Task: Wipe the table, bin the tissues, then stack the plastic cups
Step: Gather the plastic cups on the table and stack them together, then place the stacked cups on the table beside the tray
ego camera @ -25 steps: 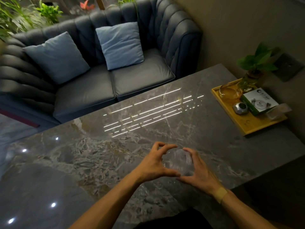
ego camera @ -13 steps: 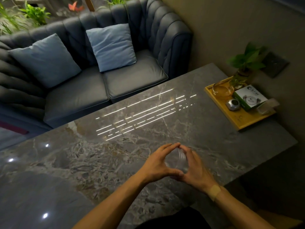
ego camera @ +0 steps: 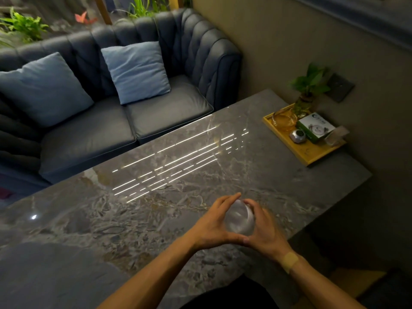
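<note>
Clear plastic cups (ego camera: 239, 219) stand nested on the grey marble table (ego camera: 133, 219), near its front edge. I look straight down into the top rim. My left hand (ego camera: 211, 224) wraps the cups from the left and my right hand (ego camera: 265, 233) from the right. Thumbs and fingertips nearly meet around the rim. How many cups are nested I cannot tell. No tissues are in view.
A yellow wooden tray (ego camera: 312, 155) lies at the table's far right, carrying a glass dish (ego camera: 284, 121), a small silver object (ego camera: 297, 136), a white-green box (ego camera: 315, 128) and a potted plant (ego camera: 306, 94). A dark blue sofa (ego camera: 111, 121) with two cushions runs along the far edge.
Both hands have closed in tighter around the cups; fingertips that were apart now nearly touch. The camera view has shifted slightly.
</note>
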{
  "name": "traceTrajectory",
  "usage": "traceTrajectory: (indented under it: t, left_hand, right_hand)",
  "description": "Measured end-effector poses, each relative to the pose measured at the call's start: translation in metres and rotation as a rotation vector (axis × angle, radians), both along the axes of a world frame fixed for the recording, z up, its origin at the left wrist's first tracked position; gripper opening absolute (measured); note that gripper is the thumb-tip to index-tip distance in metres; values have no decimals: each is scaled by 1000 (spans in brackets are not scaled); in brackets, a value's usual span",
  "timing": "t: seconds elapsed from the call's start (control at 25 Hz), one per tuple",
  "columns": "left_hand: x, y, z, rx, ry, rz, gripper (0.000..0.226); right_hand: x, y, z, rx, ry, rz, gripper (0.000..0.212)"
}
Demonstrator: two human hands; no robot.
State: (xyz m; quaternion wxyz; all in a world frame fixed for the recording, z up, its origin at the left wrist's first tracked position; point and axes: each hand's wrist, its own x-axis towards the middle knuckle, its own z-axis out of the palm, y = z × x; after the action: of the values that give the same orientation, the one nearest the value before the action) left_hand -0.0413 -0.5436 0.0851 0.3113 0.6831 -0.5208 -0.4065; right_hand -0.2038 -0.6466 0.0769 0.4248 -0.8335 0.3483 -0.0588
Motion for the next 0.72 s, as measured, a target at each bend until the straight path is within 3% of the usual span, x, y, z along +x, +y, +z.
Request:
traceTrajectory:
  t: [0.32, 0.48, 0.72]
  left_hand:
    - [9, 21, -5, -67, 65, -125, 92]
    - [-6, 10, -5, -81, 136, -92, 78]
    - [-37, -31, -7, -72, 188, -134, 78]
  right_hand:
    - [-36, 31, 20, 159, -168, -192, 91]
    - [-50, 35, 25, 140, -190, -243, 93]
    - [-87, 12, 22, 91, -143, -344, 92]
